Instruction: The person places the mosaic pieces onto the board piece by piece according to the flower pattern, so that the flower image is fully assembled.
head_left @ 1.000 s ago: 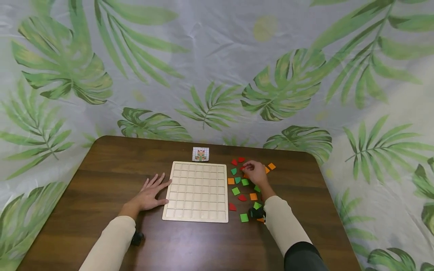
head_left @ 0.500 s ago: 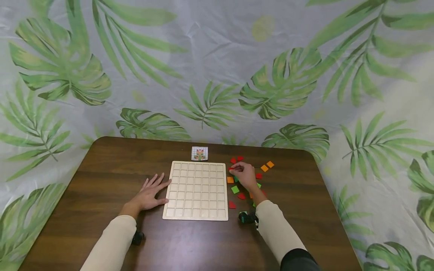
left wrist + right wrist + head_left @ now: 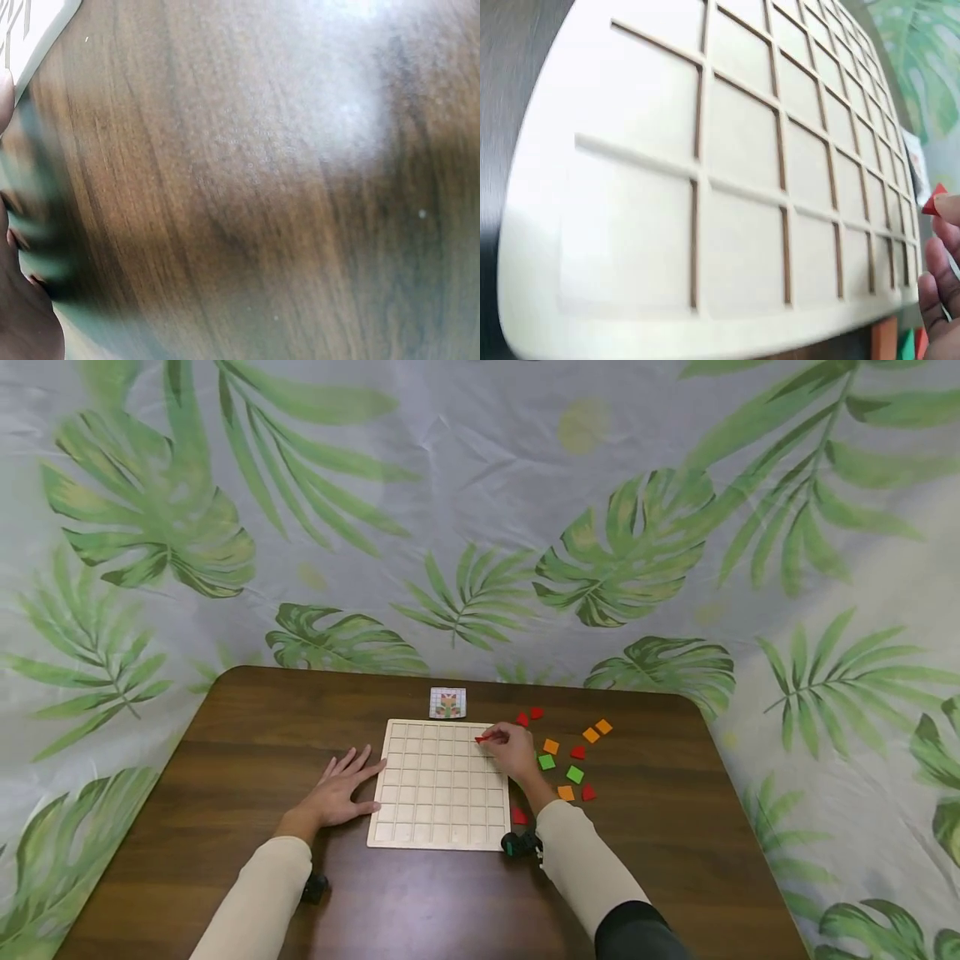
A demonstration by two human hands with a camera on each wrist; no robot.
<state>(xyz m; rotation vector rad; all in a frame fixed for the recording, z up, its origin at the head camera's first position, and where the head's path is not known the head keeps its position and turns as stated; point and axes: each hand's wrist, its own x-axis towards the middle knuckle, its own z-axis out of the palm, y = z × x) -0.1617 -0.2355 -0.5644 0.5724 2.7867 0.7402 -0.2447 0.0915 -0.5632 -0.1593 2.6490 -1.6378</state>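
A light wooden grid board [image 3: 438, 793] with square recesses lies on the dark wooden table. My right hand [image 3: 512, 753] pinches a small red tile [image 3: 480, 740] between thumb and fingertips, over the board's upper right cells. In the right wrist view, one pointed corner of the red tile [image 3: 934, 201] sticks out from the fingers. My left hand [image 3: 335, 793] lies with fingers spread on the table, thumb and forefinger touching the board's left edge. Only a sliver of the left hand [image 3: 26, 315] shows in the left wrist view. Every visible recess of the board holds nothing.
A small card [image 3: 447, 702] with a coloured grid picture lies behind the board. Loose tiles are scattered to the right: orange squares [image 3: 603, 727], green squares [image 3: 574, 774] and red pieces [image 3: 577, 752]. The right forearm hides some of them.
My right hand has moved left from among the loose tiles to over the board, carrying the red tile. The left hand has stayed at the board's edge.
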